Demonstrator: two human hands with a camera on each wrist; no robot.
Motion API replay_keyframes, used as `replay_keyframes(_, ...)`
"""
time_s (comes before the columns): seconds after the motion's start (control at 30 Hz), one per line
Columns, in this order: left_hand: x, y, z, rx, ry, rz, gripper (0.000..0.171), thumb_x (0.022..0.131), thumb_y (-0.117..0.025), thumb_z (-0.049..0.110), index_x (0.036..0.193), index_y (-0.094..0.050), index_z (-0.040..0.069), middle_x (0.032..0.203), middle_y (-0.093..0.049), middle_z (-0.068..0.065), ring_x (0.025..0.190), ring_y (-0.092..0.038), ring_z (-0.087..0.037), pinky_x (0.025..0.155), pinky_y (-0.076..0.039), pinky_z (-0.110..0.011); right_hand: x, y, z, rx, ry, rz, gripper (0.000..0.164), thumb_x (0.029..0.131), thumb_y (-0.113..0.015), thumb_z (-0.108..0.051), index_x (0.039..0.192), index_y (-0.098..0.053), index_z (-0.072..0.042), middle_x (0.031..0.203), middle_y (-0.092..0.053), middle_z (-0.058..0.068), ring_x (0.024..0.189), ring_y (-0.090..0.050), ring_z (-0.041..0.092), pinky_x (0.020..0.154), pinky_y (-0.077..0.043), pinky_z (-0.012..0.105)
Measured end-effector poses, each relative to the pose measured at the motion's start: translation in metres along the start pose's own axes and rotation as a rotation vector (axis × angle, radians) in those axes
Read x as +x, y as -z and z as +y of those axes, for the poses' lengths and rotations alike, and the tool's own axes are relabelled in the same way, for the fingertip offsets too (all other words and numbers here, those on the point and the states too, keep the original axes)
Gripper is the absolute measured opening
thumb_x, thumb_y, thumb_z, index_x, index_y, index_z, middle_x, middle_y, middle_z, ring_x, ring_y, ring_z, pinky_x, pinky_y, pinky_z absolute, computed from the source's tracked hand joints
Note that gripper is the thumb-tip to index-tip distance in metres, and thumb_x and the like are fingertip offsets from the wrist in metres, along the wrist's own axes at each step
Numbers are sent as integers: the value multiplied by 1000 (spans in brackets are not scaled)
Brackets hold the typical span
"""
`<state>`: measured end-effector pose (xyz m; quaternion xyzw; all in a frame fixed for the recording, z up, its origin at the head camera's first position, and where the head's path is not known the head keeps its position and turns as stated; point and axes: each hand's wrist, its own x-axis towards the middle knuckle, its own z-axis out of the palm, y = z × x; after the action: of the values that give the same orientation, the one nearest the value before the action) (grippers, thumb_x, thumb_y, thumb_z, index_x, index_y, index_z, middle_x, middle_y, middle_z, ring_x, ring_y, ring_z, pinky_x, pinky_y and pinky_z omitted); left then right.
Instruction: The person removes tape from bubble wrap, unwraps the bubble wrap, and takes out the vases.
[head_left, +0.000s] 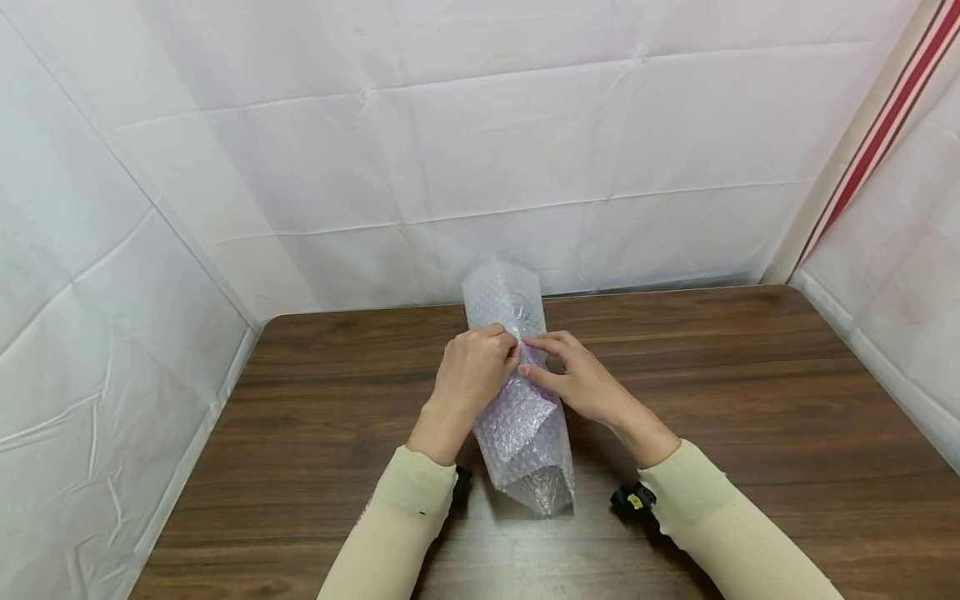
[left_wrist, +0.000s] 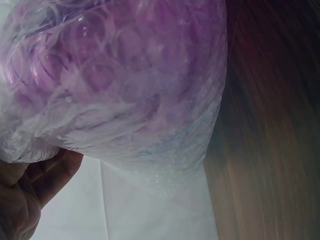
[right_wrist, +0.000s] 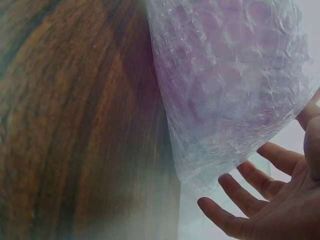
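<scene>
A long bundle of clear bubble wrap (head_left: 517, 425) lies lengthwise on the table, with something purplish showing through its layers. My left hand (head_left: 474, 371) has its fingers curled at the middle of the bundle and pinches the wrap there. From the other side my right hand (head_left: 585, 383) touches the same spot with thumb and index fingertips. The right wrist view shows the other right fingers (right_wrist: 245, 195) spread and fairly straight beside the bubble wrap (right_wrist: 230, 75). What the wrap encloses is blurred by the bubbles.
The brown wood-grain table (head_left: 337, 400) extends to both sides of the bundle. White sheeting (head_left: 480, 150) hangs behind it and along both sides, with a red-striped strip (head_left: 877, 142) at the right corner. The bundle's far end overlaps the table's back edge in the head view.
</scene>
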<state>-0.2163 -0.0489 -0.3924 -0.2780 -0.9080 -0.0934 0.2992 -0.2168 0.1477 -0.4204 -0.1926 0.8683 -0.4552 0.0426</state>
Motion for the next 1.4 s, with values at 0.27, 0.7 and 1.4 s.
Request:
replay_keyframes(0.27,-1,0,-1,-20,3,21,5,89,-81,15,87,-83,11,84,-77,2,68,-71,-13,64,-60,-26,0,0,-1,-2,-1,4,58,102,-67,-39,150,-54,-11,150,-49,13,138,-49,42,111,-42,64)
replay_keyframes(0.7,-2,0,-1,-12,23,30,4,87,-83,16,85,-82,12,82,-77,3,67,-71,-12,63,-60,-26,0,-1,0,2,14,0,57,102,-67,-37,150,-54,-9,149,-49,14,137,-50,41,110,-42,63)
replay_keyframes(1.4,-1,-1,-2,-41,22,32,3,86,-81,12,85,-83,10,78,-75,1,63,-69,-11,60,-58,-24,-1,1,2,23,-13,-19,56,102,-67,-38,150,-54,-12,151,-47,12,140,-46,39,113,-40,64)
